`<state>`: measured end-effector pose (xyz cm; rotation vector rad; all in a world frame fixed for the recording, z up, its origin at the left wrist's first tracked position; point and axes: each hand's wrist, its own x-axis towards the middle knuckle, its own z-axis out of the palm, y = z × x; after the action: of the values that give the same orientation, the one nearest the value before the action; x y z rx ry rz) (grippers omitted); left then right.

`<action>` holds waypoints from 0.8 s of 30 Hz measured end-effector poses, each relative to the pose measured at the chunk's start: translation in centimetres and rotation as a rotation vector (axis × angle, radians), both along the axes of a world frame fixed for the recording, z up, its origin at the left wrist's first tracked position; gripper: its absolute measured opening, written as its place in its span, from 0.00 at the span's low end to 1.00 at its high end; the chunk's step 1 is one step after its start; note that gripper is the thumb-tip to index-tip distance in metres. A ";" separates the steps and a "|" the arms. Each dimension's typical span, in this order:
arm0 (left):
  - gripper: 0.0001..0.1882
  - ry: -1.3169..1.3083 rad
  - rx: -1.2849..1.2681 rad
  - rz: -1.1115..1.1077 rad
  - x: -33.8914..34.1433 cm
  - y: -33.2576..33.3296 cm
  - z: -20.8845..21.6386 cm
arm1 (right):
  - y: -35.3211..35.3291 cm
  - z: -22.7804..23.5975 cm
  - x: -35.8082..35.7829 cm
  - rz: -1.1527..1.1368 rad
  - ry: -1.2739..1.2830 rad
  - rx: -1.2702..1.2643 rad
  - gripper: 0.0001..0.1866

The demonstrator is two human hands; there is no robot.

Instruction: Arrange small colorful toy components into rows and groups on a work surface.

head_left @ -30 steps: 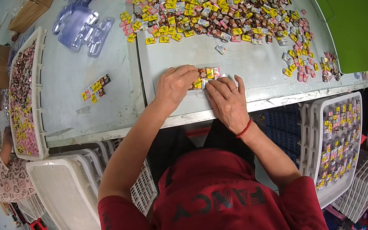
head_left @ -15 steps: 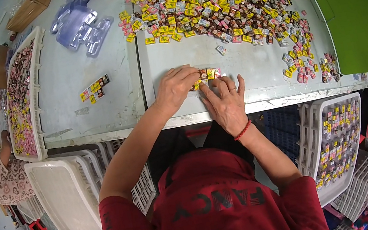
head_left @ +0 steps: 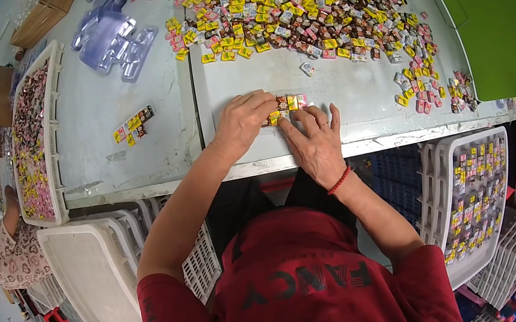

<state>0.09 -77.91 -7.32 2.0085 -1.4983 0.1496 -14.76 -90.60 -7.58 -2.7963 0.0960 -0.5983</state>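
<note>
A compact block of small candy-like boxes, yellow, brown, pink and white, lies in short rows on the table near its front edge. My left hand is closed at the block's left end, its curled fingers covering some boxes. From the near side, my right hand presses thumb and fingertips against the block, while the little finger sticks out to the side. The boxes beneath the fingers are partly hidden. Beyond my hands spreads a large pile of loose boxes in the same colours. One whitish box lies apart.
Another small group of boxes and clear plastic trays lie left. A white crate holds loose boxes; a white tray stands below. At right are a filled tray and green panel. Other people work at both sides.
Both hands keep nearly the same place on the block. The view has shifted very slightly. The person at far left has moved a little.
</note>
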 end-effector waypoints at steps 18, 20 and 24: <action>0.19 -0.207 0.089 0.047 -2.5 0.9 -0.5 | 0.4 -0.4 -0.2 -0.012 -0.018 -0.012 0.21; 0.22 -0.208 0.125 0.075 -3.0 1.2 -0.5 | 0.6 -0.3 -0.3 -0.015 -0.034 0.010 0.21; 0.28 -0.078 0.149 0.053 -3.0 1.8 -0.8 | 0.5 0.2 -0.8 -0.012 -0.015 0.097 0.18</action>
<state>-2.93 -76.15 -8.17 2.1836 -1.5450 0.1429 -15.58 -90.15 -7.33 -2.6984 0.1347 -0.6013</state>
